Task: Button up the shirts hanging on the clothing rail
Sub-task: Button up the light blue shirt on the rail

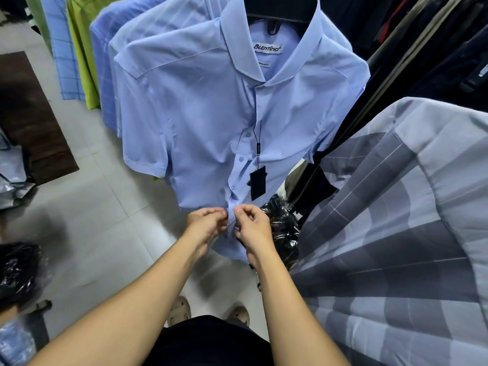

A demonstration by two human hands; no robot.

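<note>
Light blue short-sleeve shirt (200, 122) hangs on a black hanger (280, 11) mid-frame, front toward the person. Left hand (207, 220) and right hand (252, 224) are both at the lower placket near the hem, fingers curled, each pinching a fabric edge, thumbs nearly touching. Placket above lies closed, three buttons visible. Black swing tag (258, 182) dangles on a cord just above the right hand. Grey checked shirt (396, 233) hangs to the right, green shirt (81, 48) further back left, tiled floor (105, 207) below
</note>
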